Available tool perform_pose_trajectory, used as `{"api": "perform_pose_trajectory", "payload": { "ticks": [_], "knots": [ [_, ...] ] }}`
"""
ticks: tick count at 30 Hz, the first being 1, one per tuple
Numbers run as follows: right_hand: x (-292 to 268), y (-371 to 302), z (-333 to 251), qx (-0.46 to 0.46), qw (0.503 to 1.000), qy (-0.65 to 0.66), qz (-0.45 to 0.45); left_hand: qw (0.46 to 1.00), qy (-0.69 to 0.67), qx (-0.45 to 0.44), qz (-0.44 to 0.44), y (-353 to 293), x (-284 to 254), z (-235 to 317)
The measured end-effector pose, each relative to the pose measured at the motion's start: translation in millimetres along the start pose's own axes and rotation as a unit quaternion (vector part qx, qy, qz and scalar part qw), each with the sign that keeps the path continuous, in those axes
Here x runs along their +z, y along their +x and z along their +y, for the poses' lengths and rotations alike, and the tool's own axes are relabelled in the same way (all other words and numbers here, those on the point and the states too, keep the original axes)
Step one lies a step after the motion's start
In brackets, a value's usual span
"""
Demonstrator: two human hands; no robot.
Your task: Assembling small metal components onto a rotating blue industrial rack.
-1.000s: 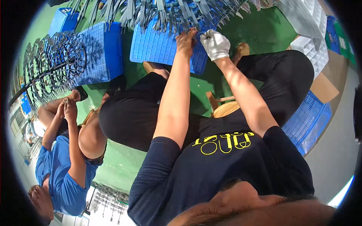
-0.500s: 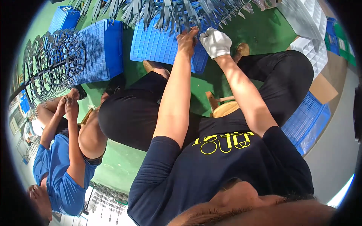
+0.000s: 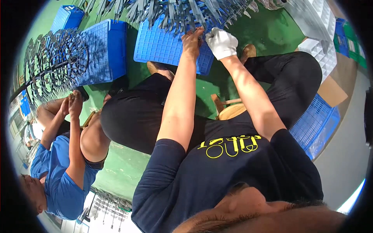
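A dense cluster of grey, blade-like strips hangs at the top of the head view, its lower tips fanning out. Just beneath those tips, my bare left hand is closed, fingers pinched together. Close to its right, my right hand wears a white glove and is curled into a closed grip. What either hand holds is too small or hidden to make out. Behind my left hand lies a blue plastic crate with a gridded surface.
At left, a person in a blue shirt works with hands together beside another rack of grey strips. More blue crates stand near. A wooden stool is between my legs. White moulded trays and a blue basket are at right.
My hands stay almost in place. The person at left has raised their head slightly, and their hands have shifted a little.
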State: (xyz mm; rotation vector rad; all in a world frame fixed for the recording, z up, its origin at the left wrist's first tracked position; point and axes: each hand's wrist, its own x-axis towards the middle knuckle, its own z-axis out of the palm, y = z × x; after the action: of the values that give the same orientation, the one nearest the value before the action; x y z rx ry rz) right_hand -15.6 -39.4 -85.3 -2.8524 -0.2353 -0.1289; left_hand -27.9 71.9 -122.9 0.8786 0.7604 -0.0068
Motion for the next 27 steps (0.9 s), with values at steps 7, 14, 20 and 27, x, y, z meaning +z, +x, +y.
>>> {"api": "perform_pose_trajectory", "payload": {
  "ticks": [7,14,20,27],
  "knots": [
    [-4,-1,0,0.018,1.0,0.015,-0.011,0.999,0.012,-0.026,-0.043,2,-9,-4],
    [-14,-31,5,0.043,0.983,0.157,-0.086,0.95,-0.17,-0.205,-0.162,-8,-61,-12],
    [-13,-44,8,-0.042,0.957,0.27,-0.1,0.934,-0.188,-0.276,-0.129,-19,-63,-2],
    [-30,-53,-10,-0.105,0.952,0.245,-0.151,0.925,-0.293,-0.227,-0.077,-19,-64,-8]
  ]
}}
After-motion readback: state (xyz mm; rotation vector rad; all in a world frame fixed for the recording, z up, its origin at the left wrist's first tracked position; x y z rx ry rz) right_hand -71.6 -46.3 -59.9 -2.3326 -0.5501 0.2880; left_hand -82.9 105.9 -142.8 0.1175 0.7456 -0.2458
